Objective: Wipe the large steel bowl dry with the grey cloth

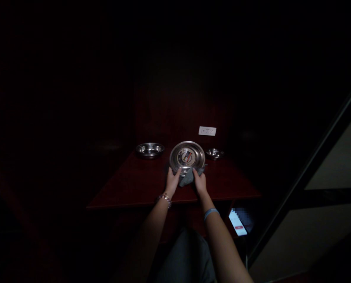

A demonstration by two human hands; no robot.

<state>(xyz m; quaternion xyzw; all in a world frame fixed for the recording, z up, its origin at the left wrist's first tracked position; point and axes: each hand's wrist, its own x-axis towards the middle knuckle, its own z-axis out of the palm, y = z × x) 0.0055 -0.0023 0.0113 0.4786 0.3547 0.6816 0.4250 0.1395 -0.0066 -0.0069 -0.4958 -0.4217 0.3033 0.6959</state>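
Observation:
Between my hands a round stainless steel basin (177, 156) is tilted up toward me, with a printed label (187, 157) at its centre. My left hand (172, 182) grips the lower left rim, thumb on the inner side. At the lower right rim, my right hand (200, 182) pinches a grey cloth (187, 178) against the basin. The fingers of both hands behind the rim are hidden. A second steel basin (149, 150) rests on the dark red tabletop (122, 184) to the left. Further right sits a smaller steel bowl (214, 153).
A white socket panel (207, 131) is on the back wall above the tabletop. Below the table's right front edge, a lit phone (237, 223) shows a bright screen. A dark slanted frame (306, 177) runs along the right side. Much of the surroundings is too dark to make out.

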